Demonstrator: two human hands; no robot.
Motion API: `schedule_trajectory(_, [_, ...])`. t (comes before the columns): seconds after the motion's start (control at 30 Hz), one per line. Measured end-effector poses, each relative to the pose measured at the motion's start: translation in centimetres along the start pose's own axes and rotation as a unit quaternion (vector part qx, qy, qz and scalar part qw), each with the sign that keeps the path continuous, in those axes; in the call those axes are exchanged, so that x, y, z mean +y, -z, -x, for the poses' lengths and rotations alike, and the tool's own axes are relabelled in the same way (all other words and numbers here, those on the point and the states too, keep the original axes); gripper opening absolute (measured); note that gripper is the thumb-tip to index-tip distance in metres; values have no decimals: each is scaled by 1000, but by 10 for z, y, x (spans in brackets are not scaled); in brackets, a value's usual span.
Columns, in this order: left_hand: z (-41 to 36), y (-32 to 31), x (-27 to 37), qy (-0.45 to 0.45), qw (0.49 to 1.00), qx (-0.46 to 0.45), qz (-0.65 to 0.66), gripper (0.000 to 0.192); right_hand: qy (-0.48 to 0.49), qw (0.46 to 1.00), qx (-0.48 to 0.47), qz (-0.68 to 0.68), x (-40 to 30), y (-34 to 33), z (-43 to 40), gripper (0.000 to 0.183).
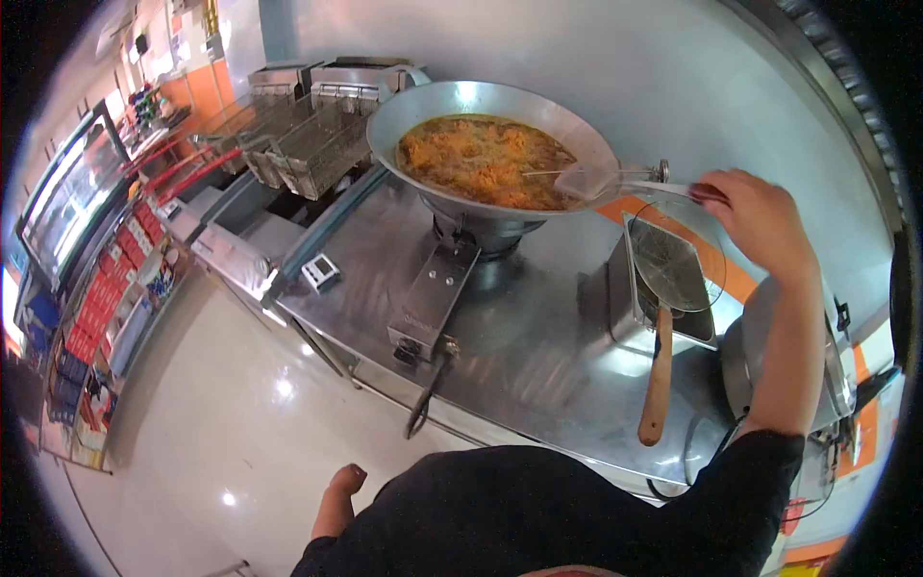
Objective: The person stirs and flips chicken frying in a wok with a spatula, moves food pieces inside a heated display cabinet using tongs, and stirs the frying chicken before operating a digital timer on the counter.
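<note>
My right hand (750, 216) is closed on the handle of a metal turner (585, 182), whose wide blade rests over the right inner side of a large wok (461, 94). Orange-brown pieces of food (490, 148) bubble in oil inside the wok. A probe thermometer (660, 171) lies across the wok's right rim, its stem reaching over the oil. The wok sits on a gas burner (436, 288). Low beside my body hangs my left hand (349, 479), away from the counter; its fingers are partly hidden, and nothing is seen in it.
A wooden-handled skimmer (655, 389) rests across a steel container (624, 317) on the steel counter (533, 360). A small digital timer (320, 272) lies left of the burner. Fryer baskets (324, 144) hang over a deep fryer. A large metal pot (746, 360) stands at right, near my forearm.
</note>
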State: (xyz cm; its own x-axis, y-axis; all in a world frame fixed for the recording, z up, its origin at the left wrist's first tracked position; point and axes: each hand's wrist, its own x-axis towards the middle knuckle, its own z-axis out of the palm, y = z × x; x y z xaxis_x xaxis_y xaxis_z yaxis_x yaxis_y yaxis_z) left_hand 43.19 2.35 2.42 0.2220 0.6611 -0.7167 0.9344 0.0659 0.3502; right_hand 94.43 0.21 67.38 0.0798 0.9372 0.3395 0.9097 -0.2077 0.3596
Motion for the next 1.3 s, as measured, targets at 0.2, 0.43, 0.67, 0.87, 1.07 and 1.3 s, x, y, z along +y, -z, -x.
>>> schedule_trajectory(0.2, [103,72,39,6,989,95,112,34,-15,986,-145,85,-32,-12,-90,19])
schedule_trajectory(0.43, [77,40,5,84,984,146,64,34,11,961,-277,-1,-6,-93,-148,26])
schedule_trajectory(0.67, [63,-24,-30,128,984,53,112,33,84,962,-185,-185,-13,-162,-147,29])
schedule_trajectory(0.87, [68,-48,-28,150,980,53,116,33,139,955,-150,-216,-22,-145,-146,30])
schedule_trajectory(1.07, [63,-28,-4,130,982,75,115,32,193,968,-84,-137,-3,-97,-121,28])
schedule_trajectory(1.3, [55,-7,18,73,985,57,142,29,195,978,64,42,2,-61,-94,25])
